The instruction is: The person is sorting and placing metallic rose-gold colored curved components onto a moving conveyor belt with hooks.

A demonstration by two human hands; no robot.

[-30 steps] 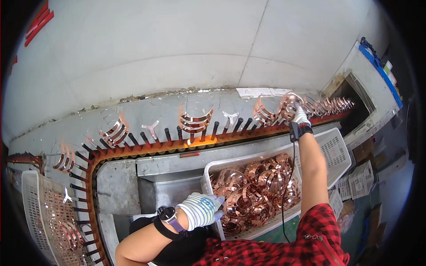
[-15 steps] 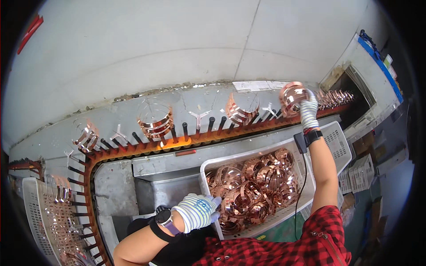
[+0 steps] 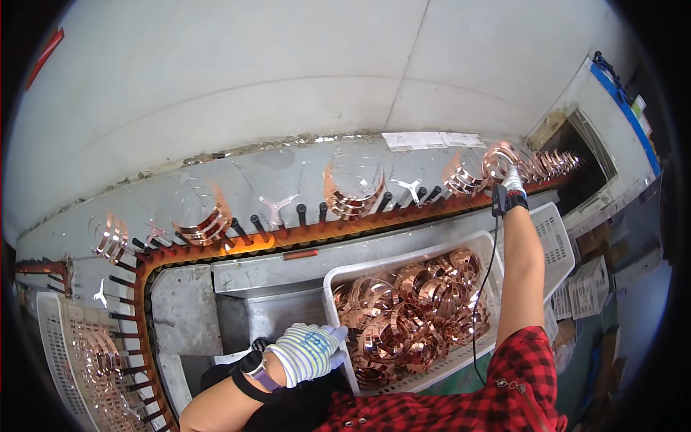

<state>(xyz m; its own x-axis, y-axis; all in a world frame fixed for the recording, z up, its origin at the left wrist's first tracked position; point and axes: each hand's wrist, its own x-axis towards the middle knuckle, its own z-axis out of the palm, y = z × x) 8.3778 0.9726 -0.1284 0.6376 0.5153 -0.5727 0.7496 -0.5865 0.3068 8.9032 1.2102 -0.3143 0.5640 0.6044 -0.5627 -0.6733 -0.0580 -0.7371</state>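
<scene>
Copper-coloured ring [image 3: 497, 157] was at the right hand [image 3: 512, 180], above the far right of the orange rail [image 3: 317, 236]. Half a second earlier that hand was raised with a ring clear of the row; now it was back down at the row. Fingers touched the ring, but the tips were hidden, so couldn't tell how tightly they closed. Rings along the rail had shifted left, which likely meant the line was running and the hand had to keep pace.

Left hand [image 3: 309, 353] had barely moved: partly open, fingers loosely bent, nothing seen in it, just beside the middle crate [image 3: 392, 262].

Counts: hands, two. Hoop sets standing apart, left of the right hand: four [image 3: 353, 194], plus whatever overlapped the left crate [image 3: 52, 327], too tangled to count. Row beyond the hand: overlapped, not countable. Pile in the middle crate: many, not countable. Bare three-armed holders [image 3: 409, 190]: four made out. Nearby crates: three, counting the right one [image 3: 558, 245]. Paper sheets [image 3: 412, 141]: two. Watch [image 3: 252, 363]: one.
</scene>
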